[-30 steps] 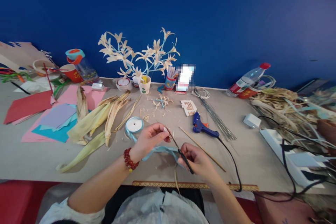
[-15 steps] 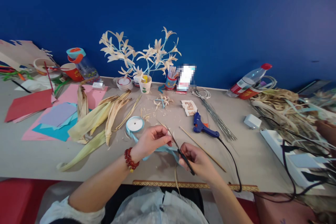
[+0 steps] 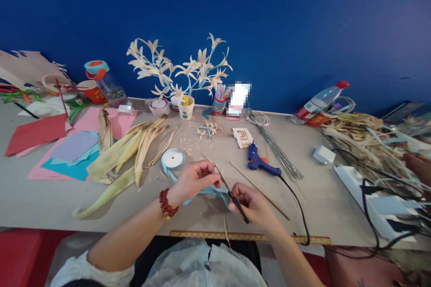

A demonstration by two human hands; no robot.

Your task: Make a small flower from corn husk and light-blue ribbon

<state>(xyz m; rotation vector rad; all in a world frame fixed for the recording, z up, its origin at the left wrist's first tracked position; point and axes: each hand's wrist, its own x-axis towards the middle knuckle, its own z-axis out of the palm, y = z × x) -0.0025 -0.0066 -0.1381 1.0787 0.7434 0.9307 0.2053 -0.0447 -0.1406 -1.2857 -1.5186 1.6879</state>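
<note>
My right hand (image 3: 247, 202) is closed around the black handles of a pair of scissors (image 3: 239, 207), whose blades point up and left past my left fingertips. My left hand (image 3: 198, 181), with a red bead bracelet (image 3: 166, 203) at the wrist, is pinched; what sits between its fingertips is too small to name. Light blue ribbon (image 3: 213, 190) passes beneath both hands, near a white spool (image 3: 173, 158) wound with blue ribbon. A thin dry strip (image 3: 226, 228) hangs over the table's front edge. Pale scraps and a small husk flower (image 3: 209, 130) lie beyond my hands.
Dry husks (image 3: 117, 152) and coloured paper (image 3: 72, 145) lie left. A blue glue gun (image 3: 262, 162), wooden stick (image 3: 259, 189) and wires (image 3: 281, 152) lie right. Husk flowers (image 3: 190, 71) stand behind. A power strip (image 3: 350, 184) and another person's hand (image 3: 417, 168) are far right.
</note>
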